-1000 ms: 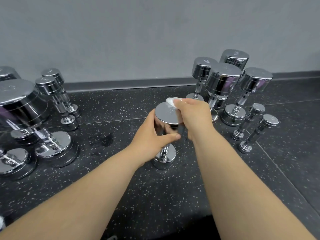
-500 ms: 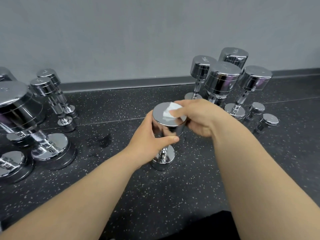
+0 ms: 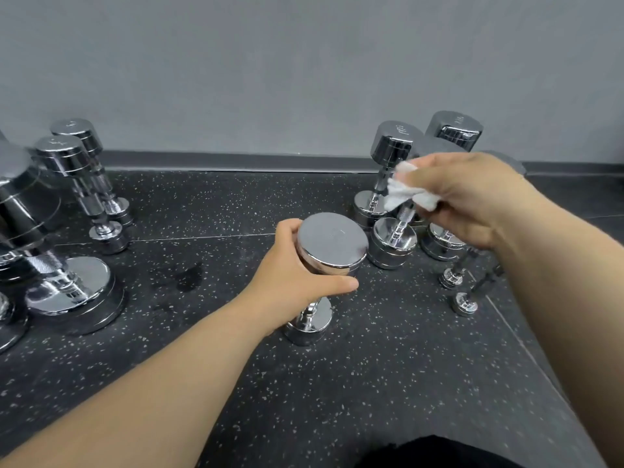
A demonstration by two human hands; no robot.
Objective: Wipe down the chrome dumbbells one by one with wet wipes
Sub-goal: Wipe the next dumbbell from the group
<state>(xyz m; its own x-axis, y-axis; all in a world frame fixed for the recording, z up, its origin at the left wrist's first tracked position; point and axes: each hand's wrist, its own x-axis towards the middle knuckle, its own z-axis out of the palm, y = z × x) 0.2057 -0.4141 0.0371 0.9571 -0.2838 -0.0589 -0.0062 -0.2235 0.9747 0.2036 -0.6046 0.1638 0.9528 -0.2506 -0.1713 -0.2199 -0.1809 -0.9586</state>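
Left hand (image 3: 297,275): gripping the top head of the dumbbell (image 3: 332,239).
Dumbbell: standing upright at the middle of the floor (image 3: 371,383).
Right hand (image 3: 472,197): pinching a crumpled wipe (image 3: 405,192), hovering right of the dumbbell, not touching it.

At least eleven dumbbells (image 3: 332,239), some cut off at the left edge; one wipe (image 3: 401,194); two hands: left hand (image 3: 293,275), right hand (image 3: 472,197).

Standing dumbbell (image 3: 332,239) dead centre, left hand (image 3: 290,275) round its top, dumbbell cluster (image 3: 391,246) behind-right of it, wipe (image 3: 407,194) in right hand (image 3: 472,201) to its right, more dumbbells (image 3: 67,288) left of it
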